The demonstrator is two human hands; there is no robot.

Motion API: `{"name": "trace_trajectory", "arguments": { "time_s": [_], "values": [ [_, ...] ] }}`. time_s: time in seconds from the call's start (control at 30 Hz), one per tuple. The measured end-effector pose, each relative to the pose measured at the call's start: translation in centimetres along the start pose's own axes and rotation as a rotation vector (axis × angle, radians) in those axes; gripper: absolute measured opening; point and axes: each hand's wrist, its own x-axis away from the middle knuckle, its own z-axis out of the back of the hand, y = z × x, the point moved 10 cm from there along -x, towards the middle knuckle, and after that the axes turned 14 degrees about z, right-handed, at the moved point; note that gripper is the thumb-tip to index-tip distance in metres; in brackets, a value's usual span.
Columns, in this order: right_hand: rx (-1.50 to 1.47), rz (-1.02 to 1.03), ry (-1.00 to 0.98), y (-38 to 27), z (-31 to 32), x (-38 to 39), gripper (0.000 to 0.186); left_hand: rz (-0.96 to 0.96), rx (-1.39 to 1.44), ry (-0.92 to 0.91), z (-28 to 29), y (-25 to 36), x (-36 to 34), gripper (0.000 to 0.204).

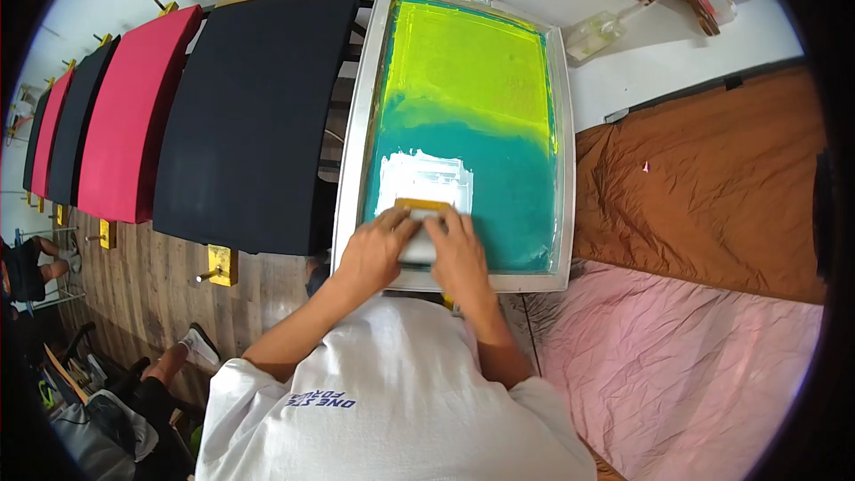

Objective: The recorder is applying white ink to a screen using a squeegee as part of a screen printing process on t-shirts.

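A screen-printing frame with a metal border lies in front of me, its mesh yellow-green at the far end and teal nearer. White ink covers a patch on the teal part. Over the near edge of that patch, both my hands grip a squeegee with a yellow edge and a pale body. My left hand is closed on its left side, my right hand on its right. The fingers hide much of the squeegee, and its contact with the mesh is out of sight.
To the left stands a row of printing boards covered in black fabric and pink fabric. Brown cloth and pink cloth spread on the right. Another person's leg shows at lower left.
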Motion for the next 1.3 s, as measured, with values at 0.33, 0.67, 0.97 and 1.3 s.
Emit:
{"name": "trace_trajectory", "arguments": {
  "time_s": [0.33, 0.67, 0.97, 1.3],
  "values": [
    [-0.114, -0.046, -0.091, 0.7, 1.9, -1.3, 0.048, 0.071, -0.055, -0.160, 1.4, 1.7, -2.2, 0.031],
    [-0.091, -0.010, -0.067, 1.7, 0.7, -1.7, 0.044, 0.042, 0.062, -0.089, -0.2, 0.9, -2.7, 0.044],
    [-0.172, -0.086, -0.248, 0.3, 0.8, 0.5, 0.043, 0.127, -0.010, -0.375, -1.1, 1.4, -0.1, 0.043],
    [-0.114, -0.004, -0.016, 3.1, 0.9, -2.8, 0.046, 0.013, 0.011, -0.028, -0.5, 0.5, -3.7, 0.049]
  ]
}}
